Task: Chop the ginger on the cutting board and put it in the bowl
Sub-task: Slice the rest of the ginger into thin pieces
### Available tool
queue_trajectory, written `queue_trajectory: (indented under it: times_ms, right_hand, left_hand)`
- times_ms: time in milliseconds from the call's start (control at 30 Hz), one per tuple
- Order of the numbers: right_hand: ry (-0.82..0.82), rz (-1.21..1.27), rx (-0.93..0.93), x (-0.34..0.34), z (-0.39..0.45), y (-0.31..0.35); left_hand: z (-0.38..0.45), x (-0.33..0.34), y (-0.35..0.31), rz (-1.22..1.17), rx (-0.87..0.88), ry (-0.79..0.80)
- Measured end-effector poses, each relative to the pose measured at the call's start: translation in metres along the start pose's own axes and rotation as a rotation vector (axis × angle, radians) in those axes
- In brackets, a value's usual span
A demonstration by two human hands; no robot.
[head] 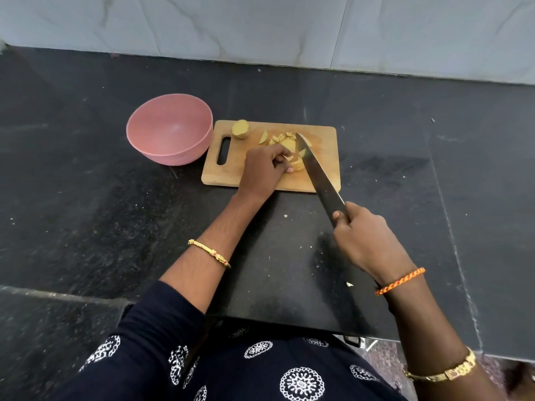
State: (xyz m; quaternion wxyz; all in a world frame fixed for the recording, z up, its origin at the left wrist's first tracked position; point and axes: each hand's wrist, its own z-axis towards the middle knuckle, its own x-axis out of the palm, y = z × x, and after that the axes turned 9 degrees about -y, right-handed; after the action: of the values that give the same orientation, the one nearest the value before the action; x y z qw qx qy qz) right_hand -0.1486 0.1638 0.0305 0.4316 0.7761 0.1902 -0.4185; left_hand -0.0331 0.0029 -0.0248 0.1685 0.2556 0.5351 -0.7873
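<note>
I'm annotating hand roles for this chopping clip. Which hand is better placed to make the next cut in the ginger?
Right. The right hand grips the knife, its blade already over the ginger on the cutting board. The left hand steadies the ginger.

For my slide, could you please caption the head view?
Left hand steadies ginger on the board while right hand slices with a knife; pink bowl empty.

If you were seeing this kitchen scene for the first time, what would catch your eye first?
Probably the long dark knife, gripped by the right hand and angled across the wooden cutting board. There the left hand steadies the ginger among cut slices. Next, the empty pink bowl beside the board's left end.
</note>
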Motion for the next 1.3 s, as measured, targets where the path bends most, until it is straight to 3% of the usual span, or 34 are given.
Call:
queue_trajectory:
  times_ms: [367,667,867,1300]
  right_hand:
    - [-0.063,0.002,-0.006,0.021,0.008,0.014]
    - [0.062,-0.075,0.031,0.016,0.002,0.011]
    - [-0.038,0.006,-0.007,0.011,-0.004,0.011]
    - [-0.007,-0.072,0.012,0.026,0.006,0.025]
  left_hand:
    - [-0.001,0.001,0.000,-0.041,-0.031,-0.011]
    - [-0.001,0.002,0.001,-0.069,-0.025,-0.015]
    - [0.000,-0.002,-0.001,-0.055,-0.051,0.012]
    - [0.001,-0.001,0.002,-0.097,-0.025,0.027]
